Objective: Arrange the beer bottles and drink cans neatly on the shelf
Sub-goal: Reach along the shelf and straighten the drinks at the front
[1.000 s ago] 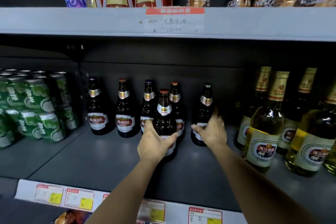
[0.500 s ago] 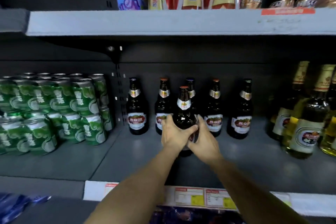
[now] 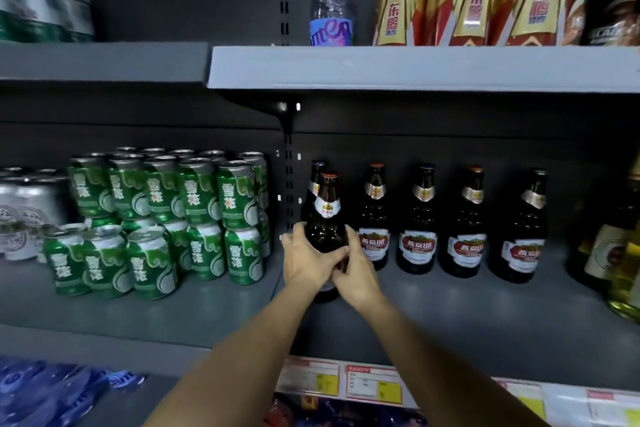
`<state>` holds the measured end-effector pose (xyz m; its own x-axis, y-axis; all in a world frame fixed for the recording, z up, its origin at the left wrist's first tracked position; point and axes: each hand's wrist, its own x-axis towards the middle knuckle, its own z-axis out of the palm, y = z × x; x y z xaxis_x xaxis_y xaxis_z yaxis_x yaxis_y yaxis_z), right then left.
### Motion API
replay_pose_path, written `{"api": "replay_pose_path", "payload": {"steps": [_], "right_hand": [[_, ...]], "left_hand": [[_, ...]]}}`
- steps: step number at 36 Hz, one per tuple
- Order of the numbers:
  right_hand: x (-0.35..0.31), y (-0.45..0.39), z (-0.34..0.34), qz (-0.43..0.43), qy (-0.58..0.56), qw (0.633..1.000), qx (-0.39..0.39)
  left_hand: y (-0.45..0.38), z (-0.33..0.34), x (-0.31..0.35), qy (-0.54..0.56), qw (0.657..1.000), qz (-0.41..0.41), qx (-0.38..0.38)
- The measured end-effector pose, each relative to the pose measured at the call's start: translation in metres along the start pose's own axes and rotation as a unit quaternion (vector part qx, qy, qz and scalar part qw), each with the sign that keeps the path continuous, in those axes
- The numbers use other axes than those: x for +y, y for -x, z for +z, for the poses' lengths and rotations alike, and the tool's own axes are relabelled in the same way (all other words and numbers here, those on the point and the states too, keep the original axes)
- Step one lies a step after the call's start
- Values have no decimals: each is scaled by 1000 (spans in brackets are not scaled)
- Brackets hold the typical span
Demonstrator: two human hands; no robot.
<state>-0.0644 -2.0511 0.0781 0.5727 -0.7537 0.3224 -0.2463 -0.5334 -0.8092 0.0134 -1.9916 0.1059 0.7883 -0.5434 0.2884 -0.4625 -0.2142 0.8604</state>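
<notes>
Both hands wrap one dark beer bottle (image 3: 325, 229) at its belly: the left hand (image 3: 306, 262) curls round from nine o'clock, the right hand (image 3: 356, 274) from three o'clock, probably to steady it upright while placing it. It stands on the grey shelf (image 3: 450, 315), in front of another bottle (image 3: 316, 180), at nine o'clock of the row of four bottles (image 3: 450, 225) and just right of the green cans (image 3: 166, 218).
</notes>
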Motion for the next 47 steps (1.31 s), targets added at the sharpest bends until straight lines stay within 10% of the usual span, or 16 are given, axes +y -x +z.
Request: {"api": "replay_pose_path", "payload": {"steps": [12,19,34,47], "right_hand": [[-19,-8,30,43,52,998,5],[-23,-9,30,41,50,998,-1],[-21,-7,21,58,27,998,6],[-24,26,9,117,161,980,21]], "left_hand": [[-31,-16,-29,31,998,11,-53],[-49,-38,-58,107,968,6,-225],[-40,-30,-47,155,964,-20,-216],[-13,-41,-53,-25,984,25,-175]]}}
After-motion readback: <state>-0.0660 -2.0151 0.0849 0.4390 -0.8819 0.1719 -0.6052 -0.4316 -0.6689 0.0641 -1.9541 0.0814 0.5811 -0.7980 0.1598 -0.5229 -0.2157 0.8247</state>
